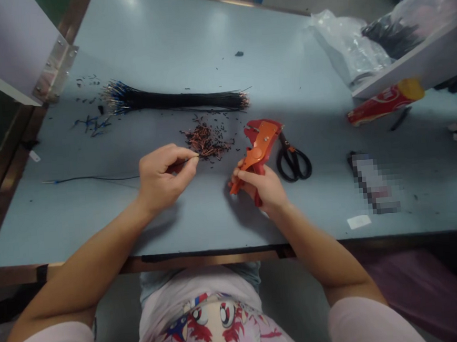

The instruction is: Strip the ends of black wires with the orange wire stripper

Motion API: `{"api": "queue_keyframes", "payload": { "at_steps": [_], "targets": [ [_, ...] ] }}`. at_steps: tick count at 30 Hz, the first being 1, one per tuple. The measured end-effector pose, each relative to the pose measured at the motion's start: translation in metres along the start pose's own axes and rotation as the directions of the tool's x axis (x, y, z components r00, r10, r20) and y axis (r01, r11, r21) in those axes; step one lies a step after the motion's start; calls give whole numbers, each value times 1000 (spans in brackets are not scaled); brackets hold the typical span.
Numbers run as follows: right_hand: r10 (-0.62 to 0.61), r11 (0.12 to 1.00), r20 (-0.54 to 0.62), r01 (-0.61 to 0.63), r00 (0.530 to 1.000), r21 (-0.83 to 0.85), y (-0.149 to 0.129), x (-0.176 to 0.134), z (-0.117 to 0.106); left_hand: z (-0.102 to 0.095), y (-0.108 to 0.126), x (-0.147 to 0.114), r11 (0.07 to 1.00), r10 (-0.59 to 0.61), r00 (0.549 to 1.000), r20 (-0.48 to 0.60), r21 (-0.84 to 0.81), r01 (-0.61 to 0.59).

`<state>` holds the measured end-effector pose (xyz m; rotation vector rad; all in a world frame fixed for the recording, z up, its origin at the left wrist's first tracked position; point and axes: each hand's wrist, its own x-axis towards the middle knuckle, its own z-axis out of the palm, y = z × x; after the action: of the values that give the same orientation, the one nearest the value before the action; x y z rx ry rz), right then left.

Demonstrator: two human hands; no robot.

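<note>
My left hand (167, 176) is closed, pinching a thin black wire (98, 178) near its right end between thumb and fingertips. The wire trails left across the table, and its far end carries a blue-sleeved metal tip. My right hand (263, 186) is wrapped around the handles of an orange and red wire stripper (263, 142), whose jaws point up and away from me. Between the hands, slightly farther off, lies a pile of copper strands and black insulation scraps (206, 141). Beyond it rests a long bundle of black wires (183, 99) with blue-sleeved tips at the left and bare copper at the right.
Black-handled scissors (294, 163) lie just right of the wire stripper. Farther right are a red and yellow canister (385, 103), a pixelated object (374, 183) and a white paper slip (359, 222). Plastic bags (353, 45) sit at the back right. Loose blue-tipped pieces (94, 125) lie left.
</note>
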<state>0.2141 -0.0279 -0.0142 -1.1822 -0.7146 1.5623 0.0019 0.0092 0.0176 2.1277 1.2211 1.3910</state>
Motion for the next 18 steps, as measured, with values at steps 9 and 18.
{"api": "queue_keyframes", "payload": {
  "at_steps": [9,18],
  "targets": [
    [9,999,100,-6,995,-33,-2,-4,0,1,1,1,968,-225,974,-2,-113,223],
    [70,994,256,-90,964,66,-2,-13,4,1,-2,-3,996,91,990,-110,-5,-92]
  ]
}}
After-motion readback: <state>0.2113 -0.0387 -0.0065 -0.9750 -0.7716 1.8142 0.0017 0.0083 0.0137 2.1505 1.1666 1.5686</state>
